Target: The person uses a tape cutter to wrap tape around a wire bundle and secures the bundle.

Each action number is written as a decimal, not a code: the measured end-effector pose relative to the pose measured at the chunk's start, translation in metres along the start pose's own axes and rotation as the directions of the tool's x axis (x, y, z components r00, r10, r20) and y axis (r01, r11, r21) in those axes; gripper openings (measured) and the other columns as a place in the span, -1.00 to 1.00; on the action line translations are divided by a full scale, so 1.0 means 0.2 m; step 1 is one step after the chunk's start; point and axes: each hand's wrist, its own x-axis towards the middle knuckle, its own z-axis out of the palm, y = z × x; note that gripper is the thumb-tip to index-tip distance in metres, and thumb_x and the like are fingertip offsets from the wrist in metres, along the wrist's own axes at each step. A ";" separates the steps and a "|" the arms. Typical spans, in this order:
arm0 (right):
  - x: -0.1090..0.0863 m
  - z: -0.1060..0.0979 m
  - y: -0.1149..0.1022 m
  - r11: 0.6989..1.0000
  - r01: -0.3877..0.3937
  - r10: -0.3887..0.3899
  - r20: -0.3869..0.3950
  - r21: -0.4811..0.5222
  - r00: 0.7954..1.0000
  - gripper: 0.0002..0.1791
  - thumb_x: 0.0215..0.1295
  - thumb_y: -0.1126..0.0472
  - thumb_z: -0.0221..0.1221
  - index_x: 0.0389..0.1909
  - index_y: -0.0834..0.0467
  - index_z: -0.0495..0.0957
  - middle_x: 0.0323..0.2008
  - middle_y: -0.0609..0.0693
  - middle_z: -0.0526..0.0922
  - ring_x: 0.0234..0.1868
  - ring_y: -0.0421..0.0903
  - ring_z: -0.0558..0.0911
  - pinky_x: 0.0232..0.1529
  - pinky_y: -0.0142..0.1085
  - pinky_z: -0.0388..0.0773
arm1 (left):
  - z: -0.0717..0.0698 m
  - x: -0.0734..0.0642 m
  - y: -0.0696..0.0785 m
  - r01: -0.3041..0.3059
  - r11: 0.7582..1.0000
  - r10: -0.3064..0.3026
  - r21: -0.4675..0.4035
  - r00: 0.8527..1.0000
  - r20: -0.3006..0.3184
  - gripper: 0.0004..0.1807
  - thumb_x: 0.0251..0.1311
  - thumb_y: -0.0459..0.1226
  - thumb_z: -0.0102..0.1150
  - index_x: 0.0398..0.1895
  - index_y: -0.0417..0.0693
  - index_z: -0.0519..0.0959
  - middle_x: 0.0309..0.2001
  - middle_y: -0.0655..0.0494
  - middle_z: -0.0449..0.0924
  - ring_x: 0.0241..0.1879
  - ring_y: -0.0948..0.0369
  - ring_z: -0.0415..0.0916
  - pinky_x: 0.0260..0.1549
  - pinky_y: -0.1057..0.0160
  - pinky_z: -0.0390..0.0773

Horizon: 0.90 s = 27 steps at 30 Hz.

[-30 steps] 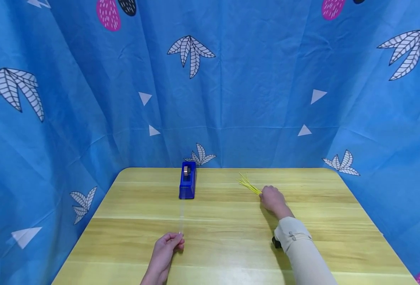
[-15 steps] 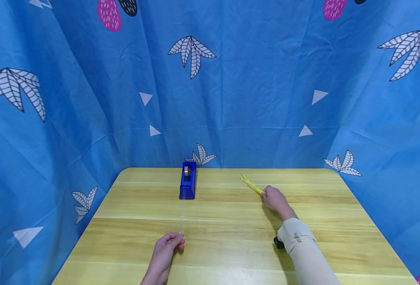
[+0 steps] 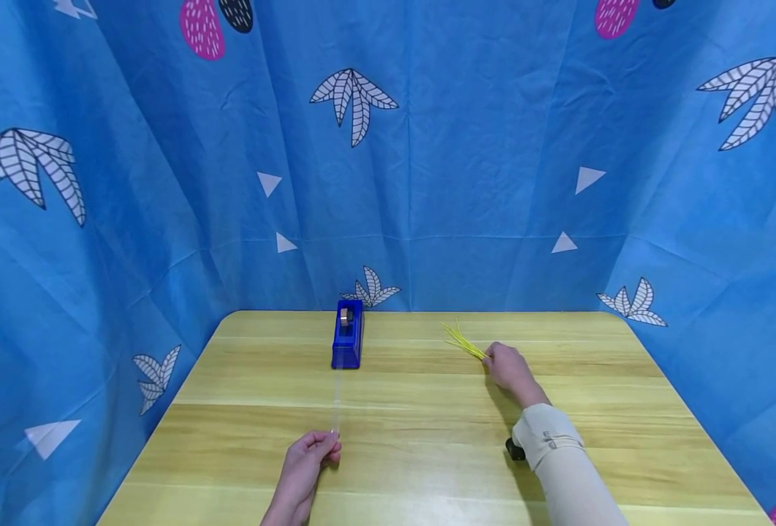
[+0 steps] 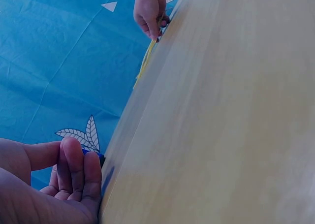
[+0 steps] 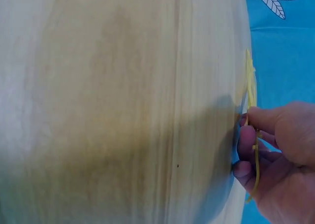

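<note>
My left hand (image 3: 302, 467) pinches the free end of a clear tape strip (image 3: 337, 398) between thumb and forefinger. The strip runs back to a blue tape dispenser (image 3: 347, 356) at the rear of the table, its roll (image 3: 345, 315) showing on top. Farther right, my right hand (image 3: 506, 367) grips a bundle of thin yellow cable ties (image 3: 465, 343), whose loose tips fan out to the back left. In the right wrist view, a tie end with small heads (image 5: 255, 147) hangs below the fingers. The left wrist view shows the left fingers (image 4: 74, 155) curled, with the tape hardly visible.
The wood-grain table (image 3: 401, 467) has rounded far corners. Behind and beside it hangs a blue patterned curtain (image 3: 480, 183). A black object (image 3: 514, 448) shows at the right wrist beside the sleeve cuff (image 3: 549, 431).
My right hand has shifted slightly to the right with the yellow cable ties. The left hand and the tape strip have stayed in place.
</note>
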 end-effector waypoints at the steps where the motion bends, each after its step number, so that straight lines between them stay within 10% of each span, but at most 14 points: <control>1: 0.00 0.00 0.00 1.000 -0.003 0.003 -0.004 0.009 1.000 -0.84 0.48 0.33 0.12 -0.12 0.37 0.59 -0.18 0.23 0.70 -0.10 0.19 0.67 0.04 0.10 0.61 | 0.00 0.00 0.00 0.001 1.000 -0.001 0.001 1.000 0.001 -0.75 0.45 -0.24 0.21 -0.11 -0.32 0.56 -0.31 0.11 0.64 -0.33 0.25 0.60 -0.22 0.35 0.61; 27: 0.01 0.03 -0.04 0.993 -0.044 0.041 -0.033 -0.106 0.999 -0.83 0.44 0.31 0.18 -0.31 0.37 0.57 -0.39 0.22 0.67 -0.33 0.18 0.68 -0.24 0.08 0.65 | 0.00 -0.01 0.00 -0.013 1.000 0.013 -0.016 1.000 0.000 -0.78 0.44 -0.26 0.22 -0.12 -0.31 0.55 -0.33 0.13 0.62 -0.34 0.26 0.59 -0.23 0.36 0.62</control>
